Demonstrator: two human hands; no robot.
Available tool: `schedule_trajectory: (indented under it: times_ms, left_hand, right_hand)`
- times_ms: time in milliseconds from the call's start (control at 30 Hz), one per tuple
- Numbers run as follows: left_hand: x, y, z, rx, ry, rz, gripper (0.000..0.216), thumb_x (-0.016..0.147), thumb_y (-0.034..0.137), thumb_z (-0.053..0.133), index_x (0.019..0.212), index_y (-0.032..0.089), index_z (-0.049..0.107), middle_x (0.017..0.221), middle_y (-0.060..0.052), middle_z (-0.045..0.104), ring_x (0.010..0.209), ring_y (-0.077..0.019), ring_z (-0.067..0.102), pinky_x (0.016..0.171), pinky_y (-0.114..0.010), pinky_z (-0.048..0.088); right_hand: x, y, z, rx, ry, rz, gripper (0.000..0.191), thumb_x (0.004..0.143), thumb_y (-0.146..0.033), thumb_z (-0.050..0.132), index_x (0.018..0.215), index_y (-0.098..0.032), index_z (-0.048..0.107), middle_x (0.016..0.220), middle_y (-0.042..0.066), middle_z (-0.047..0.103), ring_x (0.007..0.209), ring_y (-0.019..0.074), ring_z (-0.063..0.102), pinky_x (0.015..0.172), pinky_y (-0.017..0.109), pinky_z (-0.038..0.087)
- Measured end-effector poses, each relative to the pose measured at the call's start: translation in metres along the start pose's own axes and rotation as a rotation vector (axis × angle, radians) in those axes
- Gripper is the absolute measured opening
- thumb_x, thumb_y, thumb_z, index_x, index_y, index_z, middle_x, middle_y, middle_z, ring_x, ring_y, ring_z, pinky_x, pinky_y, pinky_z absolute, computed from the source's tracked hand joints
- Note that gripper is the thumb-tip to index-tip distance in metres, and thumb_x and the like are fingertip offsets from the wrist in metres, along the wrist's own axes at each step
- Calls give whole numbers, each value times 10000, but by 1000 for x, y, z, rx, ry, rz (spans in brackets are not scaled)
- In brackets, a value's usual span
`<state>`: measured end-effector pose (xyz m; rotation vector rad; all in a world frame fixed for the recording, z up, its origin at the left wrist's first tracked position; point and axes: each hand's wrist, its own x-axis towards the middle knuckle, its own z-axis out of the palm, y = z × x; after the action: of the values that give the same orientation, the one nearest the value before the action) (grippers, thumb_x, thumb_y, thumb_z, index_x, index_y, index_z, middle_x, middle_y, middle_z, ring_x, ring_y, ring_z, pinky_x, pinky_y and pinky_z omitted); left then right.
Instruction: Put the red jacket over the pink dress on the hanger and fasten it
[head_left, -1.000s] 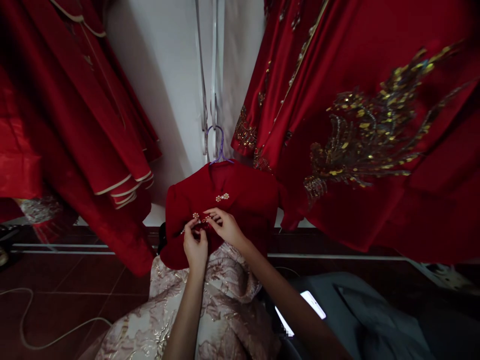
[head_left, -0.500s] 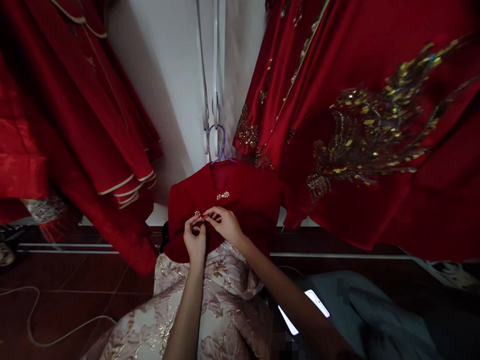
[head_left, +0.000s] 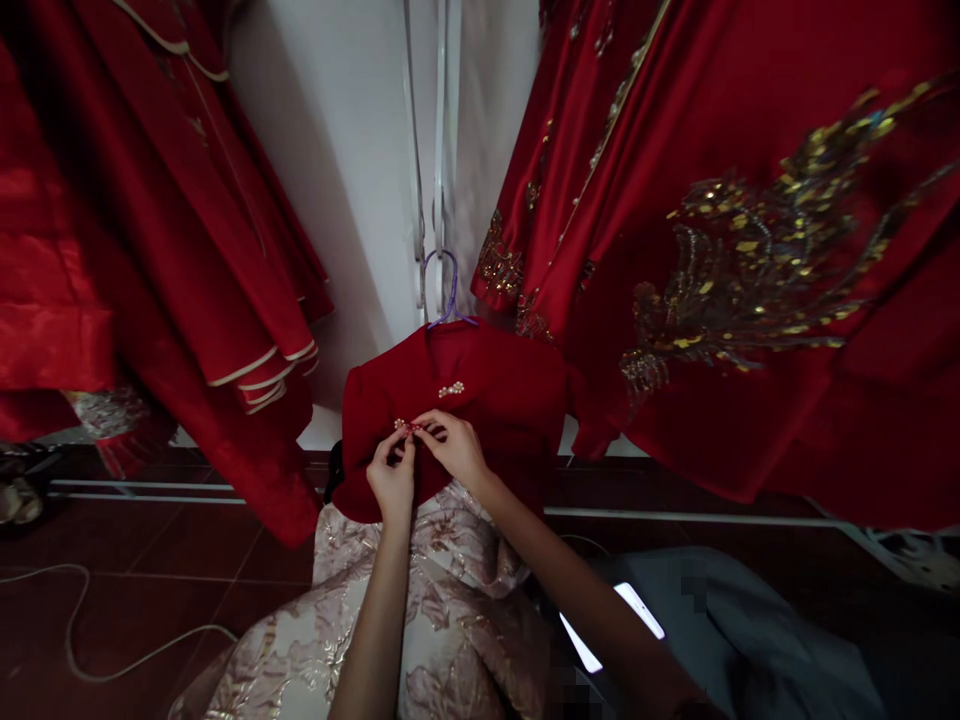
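A short red jacket hangs on a purple hanger. Near the V of its neckline is a gold and pearl-like beaded clasp. Lower on the front, a second beaded clasp shows partly above my fingertips. My left hand pinches the front there with thumb and fingers, just below this clasp. From the right, my right hand meets it, thumb and forefinger closed on the same small red and beaded spot. My fingers hide the exact part gripped. A pale brocade skirt with a floral pattern spreads below the jacket.
Red garments with cream piping hang at left. A red gown with gold sequins hangs at right. A lit phone lies by my right forearm on grey-blue cloth. A pale cable crosses the tiled floor.
The whole view has shifted slightly, so things appear a little further right. Both hands keep their pinch at the lower clasp, with only tiny finger movement.
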<state>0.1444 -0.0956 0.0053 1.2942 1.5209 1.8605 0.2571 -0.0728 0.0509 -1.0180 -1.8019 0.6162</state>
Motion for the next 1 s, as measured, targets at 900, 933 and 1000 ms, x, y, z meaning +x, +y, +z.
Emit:
schedule_trajectory:
  times_ms: [900, 933, 1000]
  left_hand:
    - [1, 17, -17, 303, -255, 156, 150, 751, 210, 529, 900, 192, 525, 889, -44, 592, 802, -160, 589, 729, -300, 487]
    - [-3, 20, -17, 350, -319, 211, 152, 769, 185, 499, 916, 200, 534, 950, -55, 593, 891, -178, 582, 794, -323, 476]
    - [-9, 26, -18, 436, -408, 281, 225, 799, 160, 455, 1001, 216, 536, 1042, -67, 585, 1005, -199, 552, 878, -353, 442]
  right_hand:
    - [-6, 4, -43, 75, -106, 65, 171, 811, -237, 541, 930, -174, 647, 888, 53, 698, 803, 142, 660, 702, 264, 532]
    - [-10, 5, -49, 45, -114, 70, 168, 807, -238, 547, 922, -172, 651, 869, 52, 698, 786, 142, 657, 691, 263, 526]
    - [-21, 6, -57, -24, -140, 78, 162, 791, -251, 572, 906, -176, 658, 825, 44, 694, 741, 139, 644, 672, 264, 514]
